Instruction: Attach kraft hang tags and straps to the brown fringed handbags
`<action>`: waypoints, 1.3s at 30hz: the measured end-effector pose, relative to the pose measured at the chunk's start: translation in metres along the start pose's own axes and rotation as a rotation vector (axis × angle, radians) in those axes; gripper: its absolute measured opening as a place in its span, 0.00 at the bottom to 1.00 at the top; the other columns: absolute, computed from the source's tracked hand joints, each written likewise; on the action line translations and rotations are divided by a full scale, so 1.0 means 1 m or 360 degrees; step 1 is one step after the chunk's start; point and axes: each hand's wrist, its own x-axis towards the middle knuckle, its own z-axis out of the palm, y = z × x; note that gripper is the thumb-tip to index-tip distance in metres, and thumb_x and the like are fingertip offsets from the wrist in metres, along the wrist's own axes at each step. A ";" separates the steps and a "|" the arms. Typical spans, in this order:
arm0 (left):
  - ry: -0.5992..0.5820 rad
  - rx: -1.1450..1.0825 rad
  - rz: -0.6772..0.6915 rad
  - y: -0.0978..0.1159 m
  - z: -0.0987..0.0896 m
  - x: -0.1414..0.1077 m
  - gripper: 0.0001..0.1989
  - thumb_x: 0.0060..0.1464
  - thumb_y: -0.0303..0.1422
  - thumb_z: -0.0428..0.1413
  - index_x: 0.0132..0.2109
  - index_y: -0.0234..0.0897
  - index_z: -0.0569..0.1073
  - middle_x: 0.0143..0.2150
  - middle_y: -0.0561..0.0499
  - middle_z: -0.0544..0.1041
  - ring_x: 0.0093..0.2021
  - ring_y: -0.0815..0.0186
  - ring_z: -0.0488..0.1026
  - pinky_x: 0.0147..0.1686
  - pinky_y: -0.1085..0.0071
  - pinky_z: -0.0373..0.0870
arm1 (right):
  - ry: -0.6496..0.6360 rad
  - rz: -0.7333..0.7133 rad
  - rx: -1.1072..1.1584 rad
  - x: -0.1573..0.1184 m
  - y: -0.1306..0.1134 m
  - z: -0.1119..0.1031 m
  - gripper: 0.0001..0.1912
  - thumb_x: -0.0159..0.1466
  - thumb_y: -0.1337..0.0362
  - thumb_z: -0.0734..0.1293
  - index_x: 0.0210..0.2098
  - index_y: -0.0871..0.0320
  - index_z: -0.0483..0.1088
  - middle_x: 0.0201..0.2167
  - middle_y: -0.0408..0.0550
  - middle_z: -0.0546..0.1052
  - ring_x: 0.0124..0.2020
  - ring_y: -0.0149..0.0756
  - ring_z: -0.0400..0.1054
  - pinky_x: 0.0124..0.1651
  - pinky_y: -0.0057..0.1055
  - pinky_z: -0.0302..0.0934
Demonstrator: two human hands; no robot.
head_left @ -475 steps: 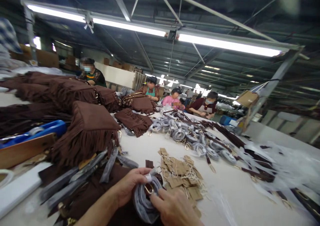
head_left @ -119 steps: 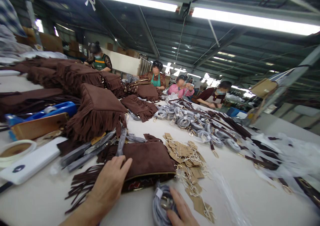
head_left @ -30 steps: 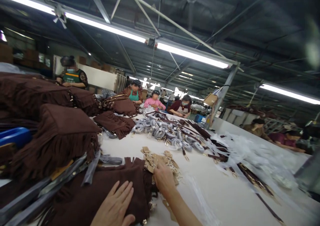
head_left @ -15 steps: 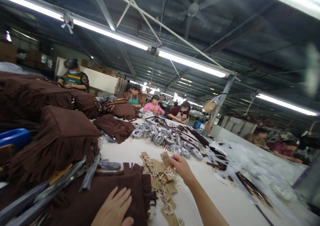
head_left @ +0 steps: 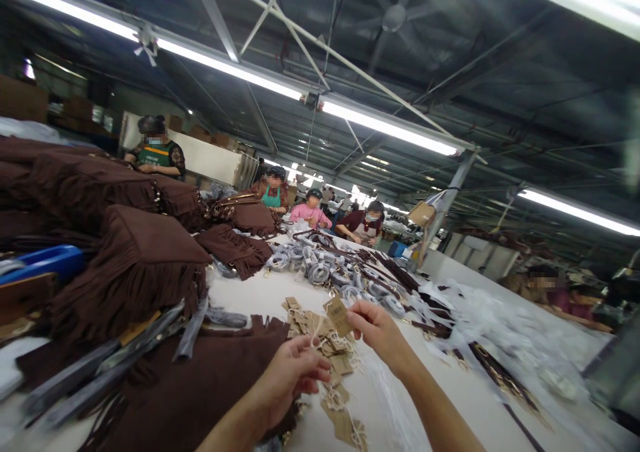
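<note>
Between thumb and fingers, my right hand (head_left: 373, 329) pinches one tan cardboard tag (head_left: 339, 316) by its right edge, above a heap of similar tags (head_left: 340, 365) with white strings. My left hand (head_left: 300, 370) is beside the heap, its fingers curled near a white string (head_left: 316, 332) that hangs by the held tag; its fingertips seem closed on that string. Under my left forearm lies a dark brown fringed bag (head_left: 200, 385).
More brown fringed bags (head_left: 145, 239) are piled at left, near a blue object (head_left: 45, 263). Wrapped grey coils (head_left: 320, 273) and brown straps lie across the white table (head_left: 400, 379). Clear plastic (head_left: 505, 325) is heaped at right. Several people sit or stand beyond.
My left hand has lifted off the brown bag and moved right to the tag's string. My right hand has raised the tag slightly and turned it.
</note>
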 end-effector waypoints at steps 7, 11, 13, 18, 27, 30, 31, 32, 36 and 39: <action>0.0053 0.0671 0.0017 0.004 -0.044 -0.025 0.15 0.45 0.45 0.53 0.28 0.35 0.68 0.20 0.54 0.70 0.17 0.72 0.60 0.18 0.75 0.53 | -0.0341 0.0135 -0.0179 -0.050 0.027 -0.019 0.07 0.53 0.63 0.62 0.19 0.56 0.65 0.17 0.38 0.65 0.22 0.30 0.58 0.24 0.26 0.50; -0.0044 0.1125 0.0135 0.031 -0.051 -0.034 0.09 0.47 0.34 0.55 0.23 0.35 0.70 0.20 0.56 0.70 0.21 0.71 0.62 0.23 0.74 0.52 | -0.0502 0.0136 -0.0209 -0.073 0.026 0.003 0.06 0.50 0.69 0.64 0.18 0.57 0.69 0.19 0.40 0.70 0.24 0.32 0.62 0.27 0.27 0.54; -0.0105 0.1316 0.0224 0.039 -0.040 -0.033 0.07 0.46 0.30 0.56 0.23 0.35 0.72 0.20 0.57 0.70 0.24 0.70 0.63 0.27 0.74 0.52 | -0.0447 0.0111 -0.0099 -0.077 0.017 0.023 0.08 0.56 0.66 0.63 0.30 0.57 0.76 0.30 0.45 0.76 0.33 0.37 0.67 0.35 0.30 0.61; -0.0271 0.1553 0.0391 0.047 -0.006 -0.025 0.08 0.49 0.26 0.54 0.25 0.36 0.75 0.22 0.57 0.72 0.27 0.69 0.64 0.29 0.74 0.53 | -0.0585 0.0267 0.1017 -0.073 -0.007 0.069 0.20 0.64 0.52 0.65 0.51 0.55 0.71 0.44 0.49 0.75 0.41 0.38 0.71 0.40 0.33 0.69; -0.0402 0.1557 0.0413 0.041 -0.012 -0.002 0.12 0.56 0.30 0.50 0.31 0.33 0.76 0.26 0.54 0.75 0.29 0.69 0.69 0.30 0.77 0.63 | -0.0707 0.0454 0.1004 -0.066 0.019 0.037 0.23 0.56 0.43 0.72 0.30 0.58 0.68 0.19 0.34 0.62 0.17 0.21 0.44 0.18 0.22 0.38; -0.0429 0.1663 0.0373 0.016 -0.024 0.007 0.14 0.58 0.28 0.48 0.33 0.33 0.78 0.31 0.50 0.77 0.33 0.67 0.72 0.36 0.75 0.66 | -0.0754 0.0384 0.0768 -0.063 0.031 0.024 0.22 0.58 0.44 0.70 0.30 0.59 0.73 0.20 0.37 0.64 0.20 0.24 0.51 0.22 0.24 0.44; -0.0438 0.1718 0.0368 0.006 -0.028 0.009 0.13 0.58 0.27 0.48 0.34 0.33 0.78 0.34 0.49 0.78 0.35 0.65 0.72 0.38 0.74 0.66 | -0.0712 0.0325 0.0673 -0.061 0.034 0.026 0.21 0.59 0.46 0.69 0.30 0.59 0.74 0.21 0.38 0.65 0.21 0.26 0.53 0.24 0.25 0.46; -0.0448 0.1775 0.0365 -0.002 -0.031 0.010 0.13 0.57 0.26 0.49 0.35 0.34 0.79 0.37 0.48 0.78 0.37 0.64 0.72 0.40 0.73 0.66 | -0.0646 0.0256 0.0573 -0.058 0.038 0.030 0.19 0.60 0.48 0.68 0.29 0.59 0.75 0.21 0.40 0.67 0.23 0.28 0.56 0.26 0.26 0.49; -0.0430 0.1936 0.0325 -0.026 -0.036 0.009 0.10 0.55 0.24 0.52 0.35 0.37 0.79 0.39 0.48 0.77 0.42 0.62 0.71 0.43 0.70 0.64 | -0.0468 0.0108 0.0368 -0.046 0.054 0.064 0.13 0.61 0.56 0.65 0.28 0.58 0.77 0.24 0.43 0.73 0.29 0.35 0.64 0.33 0.29 0.55; -0.0405 0.1965 0.0281 -0.033 -0.036 0.006 0.07 0.55 0.25 0.55 0.35 0.38 0.77 0.39 0.50 0.75 0.43 0.62 0.70 0.42 0.70 0.64 | -0.0493 0.0124 0.0384 -0.043 0.067 0.083 0.12 0.61 0.60 0.65 0.27 0.58 0.77 0.24 0.42 0.74 0.30 0.35 0.65 0.34 0.28 0.57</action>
